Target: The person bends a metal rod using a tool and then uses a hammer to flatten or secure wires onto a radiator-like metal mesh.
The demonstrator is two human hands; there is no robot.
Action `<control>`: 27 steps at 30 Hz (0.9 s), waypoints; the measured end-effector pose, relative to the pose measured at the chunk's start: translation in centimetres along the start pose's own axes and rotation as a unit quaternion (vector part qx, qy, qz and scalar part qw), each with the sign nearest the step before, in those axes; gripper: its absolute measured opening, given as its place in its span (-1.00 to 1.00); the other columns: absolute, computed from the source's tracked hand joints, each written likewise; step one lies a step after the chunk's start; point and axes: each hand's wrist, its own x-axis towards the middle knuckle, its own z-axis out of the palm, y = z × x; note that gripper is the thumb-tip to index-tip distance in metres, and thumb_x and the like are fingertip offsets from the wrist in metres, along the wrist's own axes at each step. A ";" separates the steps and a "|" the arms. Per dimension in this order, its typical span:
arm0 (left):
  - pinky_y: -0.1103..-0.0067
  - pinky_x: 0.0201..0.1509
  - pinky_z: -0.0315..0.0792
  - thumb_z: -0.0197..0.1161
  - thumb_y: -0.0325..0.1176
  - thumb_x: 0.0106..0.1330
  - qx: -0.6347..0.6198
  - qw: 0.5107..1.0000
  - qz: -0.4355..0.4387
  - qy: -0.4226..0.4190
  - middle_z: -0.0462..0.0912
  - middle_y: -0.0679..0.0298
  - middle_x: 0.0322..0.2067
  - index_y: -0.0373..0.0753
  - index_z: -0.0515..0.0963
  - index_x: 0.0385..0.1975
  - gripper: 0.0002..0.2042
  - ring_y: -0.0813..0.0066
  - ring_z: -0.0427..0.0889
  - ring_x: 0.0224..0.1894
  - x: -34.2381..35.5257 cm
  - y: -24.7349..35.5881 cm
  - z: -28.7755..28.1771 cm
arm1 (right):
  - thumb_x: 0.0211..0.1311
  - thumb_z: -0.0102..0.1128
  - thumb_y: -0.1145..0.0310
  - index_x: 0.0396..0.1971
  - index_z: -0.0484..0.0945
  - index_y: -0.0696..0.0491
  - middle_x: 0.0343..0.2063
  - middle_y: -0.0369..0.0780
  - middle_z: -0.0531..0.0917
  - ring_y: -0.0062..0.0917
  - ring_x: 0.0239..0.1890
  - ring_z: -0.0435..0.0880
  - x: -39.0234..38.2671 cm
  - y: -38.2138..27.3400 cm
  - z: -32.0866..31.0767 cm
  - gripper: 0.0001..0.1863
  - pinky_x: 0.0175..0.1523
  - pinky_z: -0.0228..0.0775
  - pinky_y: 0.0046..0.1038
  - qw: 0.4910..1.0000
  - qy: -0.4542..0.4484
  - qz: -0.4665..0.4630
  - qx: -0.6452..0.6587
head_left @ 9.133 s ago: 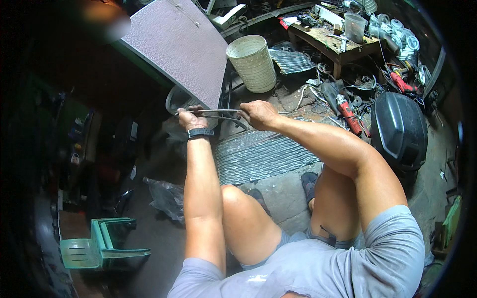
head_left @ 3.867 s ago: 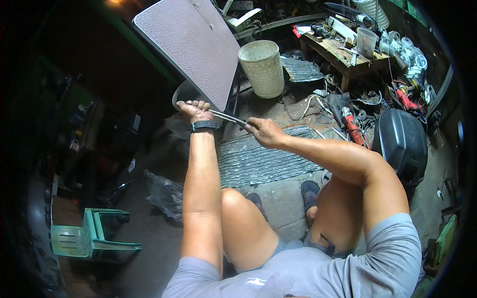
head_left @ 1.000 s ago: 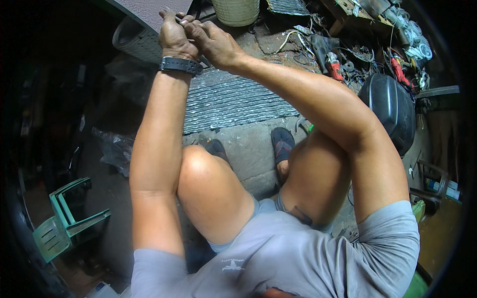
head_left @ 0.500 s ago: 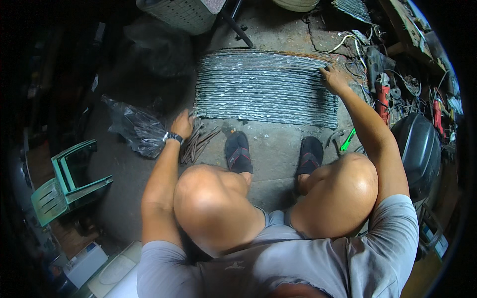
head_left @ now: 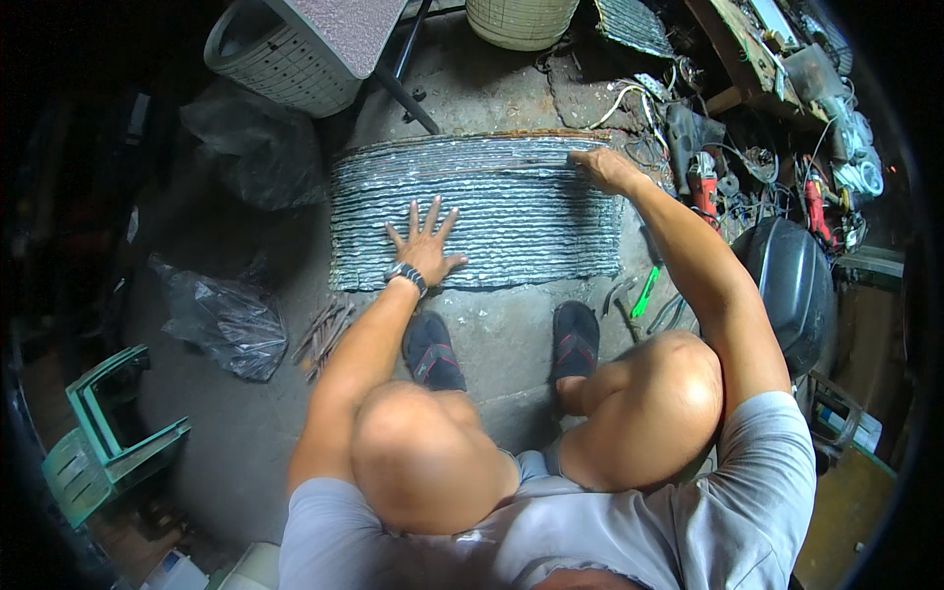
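Note:
My left hand [head_left: 426, 251] lies open on a grey, ridged metal mat [head_left: 521, 236] on the floor, fingers spread over its left half. My right hand [head_left: 607, 172] reaches to the mat's upper right, with fingers closed at one of its thin strips; what they grip is too small to make out. Loose brownish rods [head_left: 320, 339] lie left of my left foot. A bright green tool [head_left: 645, 292] and a dark curved tool [head_left: 619, 305] lie right of my right foot.
A crumpled plastic bag [head_left: 216, 320] and green plastic chair [head_left: 79, 462] are at left. A lattice basket [head_left: 285, 74] and pink-topped board [head_left: 339, 29] stand beyond the mat. Red power tools [head_left: 703, 187], cables, a wooden table [head_left: 737, 54] and black case [head_left: 792, 295] crowd the right.
Earlier both hands held a thin rod up high. Since then my view has tipped down, and my left hand has moved from beside the loose rods to lie spread on the mat.

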 end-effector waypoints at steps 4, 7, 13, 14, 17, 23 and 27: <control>-0.60 0.34 -0.26 0.28 0.37 0.22 0.015 0.999 -0.027 -0.027 -0.44 0.37 0.65 0.34 -0.16 0.62 0.03 -0.11 -0.46 0.64 2.0 2.2 0.8 | 0.48 0.05 0.28 0.05 0.61 -0.04 -0.13 -0.01 0.75 -0.04 -0.03 0.73 -1.0 0.1 -4.7 -0.74 0.08 0.54 -0.06 0.999 0.008 -0.029 -0.024; -0.61 0.33 -0.21 0.25 0.38 0.24 0.018 0.998 -0.048 -0.036 -0.51 0.39 0.64 0.35 -0.23 0.62 0.03 -0.11 -0.50 0.64 2.1 1.6 1.2 | 0.49 0.05 0.24 0.01 0.65 -0.03 -0.12 -0.04 0.75 -0.05 -0.04 0.73 -0.1 -2.5 -8.8 -0.73 0.08 0.54 -0.07 0.995 -0.077 -0.056 -0.006; -0.57 0.38 -0.20 0.31 0.35 0.21 0.000 0.998 -0.041 -0.041 -0.46 0.47 0.65 0.40 -0.22 0.61 0.05 -0.03 -0.50 0.65 2.3 2.3 0.6 | 0.51 0.11 0.13 0.04 0.68 -0.04 -0.11 -0.10 0.77 -0.18 0.02 0.72 0.7 -2.0 -11.6 -0.69 0.16 0.50 -0.13 0.988 -0.149 -0.020 -0.020; -0.57 0.38 -0.20 0.33 0.34 0.19 -0.001 0.999 -0.039 -0.037 -0.46 0.48 0.65 0.41 -0.22 0.61 0.06 0.00 -0.49 0.65 2.1 2.0 0.6 | 0.52 0.10 0.12 0.05 0.67 -0.04 -0.10 -0.11 0.77 -0.18 0.02 0.72 1.0 -2.2 -12.1 -0.67 0.16 0.49 -0.13 0.984 -0.179 0.002 -0.007; -0.57 0.38 -0.19 0.37 0.30 0.18 -0.010 0.998 -0.039 -0.037 -0.44 0.49 0.65 0.43 -0.20 0.60 0.06 0.04 -0.47 0.66 2.0 1.3 0.6 | 0.52 0.12 0.07 0.05 0.70 -0.05 -0.28 -0.21 0.74 -0.45 -0.22 0.68 1.9 -3.0 -13.3 -0.65 -0.08 0.54 -0.32 0.957 -0.255 0.089 0.103; -0.60 0.36 -0.18 0.39 0.27 0.17 -0.006 0.998 -0.042 -0.055 -0.43 0.52 0.65 0.42 -0.16 0.60 0.05 0.08 -0.47 0.66 2.3 1.3 0.4 | 0.44 0.11 0.21 -0.09 0.68 -0.01 -0.40 -0.21 0.74 -0.42 -0.36 0.70 3.6 -3.0 -13.3 -0.75 -0.24 0.51 -0.26 0.971 -0.238 0.015 -0.009; -0.48 0.40 -0.11 0.32 0.25 0.28 -0.110 0.989 -0.075 0.069 -0.17 0.26 0.64 0.17 -0.01 0.61 -0.05 0.02 -0.18 0.64 3.3 0.8 1.1 | 0.40 0.09 0.27 -0.18 0.60 0.06 -0.33 -0.01 0.73 -0.05 -0.26 0.74 0.9 -1.5 -10.0 -0.80 -0.12 0.56 -0.08 0.966 -0.179 -0.103 -0.155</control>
